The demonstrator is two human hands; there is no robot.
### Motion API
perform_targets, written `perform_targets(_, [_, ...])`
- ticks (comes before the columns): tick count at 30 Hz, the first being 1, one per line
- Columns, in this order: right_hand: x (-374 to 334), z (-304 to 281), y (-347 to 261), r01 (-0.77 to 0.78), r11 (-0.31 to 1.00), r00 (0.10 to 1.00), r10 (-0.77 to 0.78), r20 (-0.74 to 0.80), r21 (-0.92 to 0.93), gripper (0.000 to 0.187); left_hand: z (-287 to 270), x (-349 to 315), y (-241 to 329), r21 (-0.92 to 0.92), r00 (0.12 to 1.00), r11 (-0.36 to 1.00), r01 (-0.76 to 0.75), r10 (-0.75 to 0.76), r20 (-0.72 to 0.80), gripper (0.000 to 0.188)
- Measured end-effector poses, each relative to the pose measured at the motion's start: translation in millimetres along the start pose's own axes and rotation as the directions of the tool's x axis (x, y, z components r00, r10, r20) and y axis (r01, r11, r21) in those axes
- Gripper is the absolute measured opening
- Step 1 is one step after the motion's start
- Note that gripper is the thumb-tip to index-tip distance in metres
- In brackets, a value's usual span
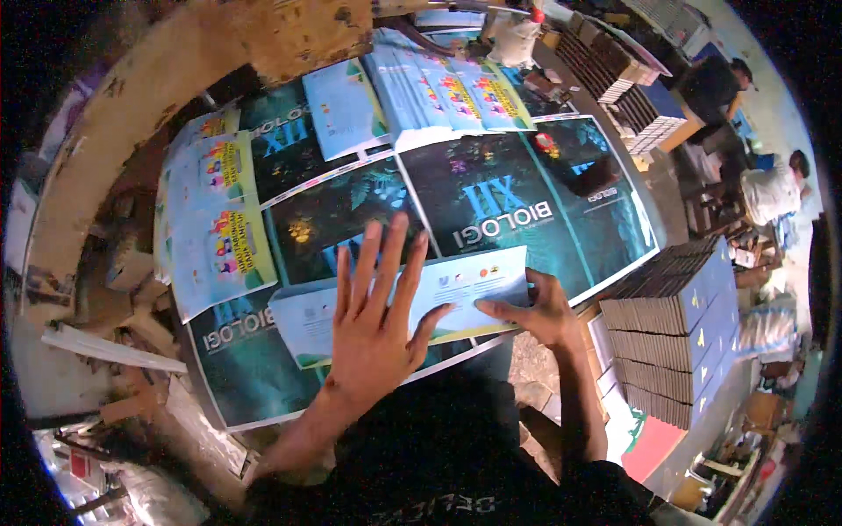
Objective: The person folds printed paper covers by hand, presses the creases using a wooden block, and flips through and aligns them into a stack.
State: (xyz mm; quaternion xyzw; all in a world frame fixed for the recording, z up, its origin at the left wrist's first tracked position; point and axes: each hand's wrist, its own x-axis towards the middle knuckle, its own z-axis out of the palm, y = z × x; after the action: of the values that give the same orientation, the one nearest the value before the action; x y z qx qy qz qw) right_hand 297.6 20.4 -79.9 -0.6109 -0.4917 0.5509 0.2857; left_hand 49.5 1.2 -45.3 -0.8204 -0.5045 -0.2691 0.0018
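Observation:
A light blue printed booklet cover [467,279] with a green lower border lies across the near edge of the table, in front of my body. My left hand [373,329] is over its left half, fingers spread and palm down; whether it presses on the paper I cannot tell. At the cover's right end, my right hand [545,314] grips the edge, thumb on top and the other fingers partly hidden. Under the cover, large dark teal printed sheets [478,188] spread over the table.
Fanned light blue booklets [412,96] lie at the table's far side, and overlapping ones [215,250] line its left side. A tall stack of blue-covered books [671,329] stands close by my right arm. Further book stacks [645,110] and people [772,193] are at the far right.

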Motion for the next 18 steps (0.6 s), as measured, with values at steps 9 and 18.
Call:
perform_targets(9, [37.9, -64.1, 6.0, 0.282, 0.684, 0.943, -0.327, 0.063, -0.673, 0.038, 38.3, 4.2, -18.8, 0.14, 0.975, 0.989, 0.056, -0.084, 0.205, 0.084])
perform_targets(18, [159.4, -179.7, -38.6, 0.083, 0.883, 0.779, -0.346, -0.523, -0.462, 0.053, 46.7, 2.9, -25.9, 0.012, 0.991, 0.999, 0.05, -0.051, 0.122, 0.096])
